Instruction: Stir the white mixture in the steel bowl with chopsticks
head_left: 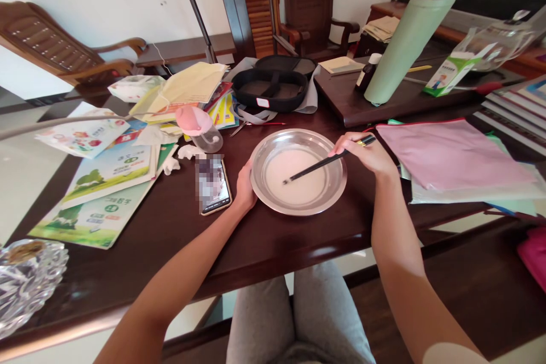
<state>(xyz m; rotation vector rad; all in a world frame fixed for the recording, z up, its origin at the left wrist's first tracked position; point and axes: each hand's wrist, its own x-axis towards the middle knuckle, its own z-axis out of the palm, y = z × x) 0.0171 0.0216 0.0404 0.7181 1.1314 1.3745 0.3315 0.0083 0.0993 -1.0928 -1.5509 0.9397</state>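
Note:
A shallow steel basin (333, 190) with a white liquid or batter in it sits on the dark wooden table (179, 239) in front of me. My left hand (244, 189) grips the basin's left rim, fingers curled round it. My right hand (367, 152) is closed on a pair of dark chopsticks (318, 166) whose tips dip into the white mixture near the basin's middle. A phone (213, 183) lies flat just left of my left hand.
Children's books (106, 176) and papers lie at the left with a pink-lidded cup (200, 128). A black case (271, 88) sits behind the basin. A green flask (405, 40) stands at the back right, pink folders (452, 153) at the right, a glass dish (25, 278) at the near left.

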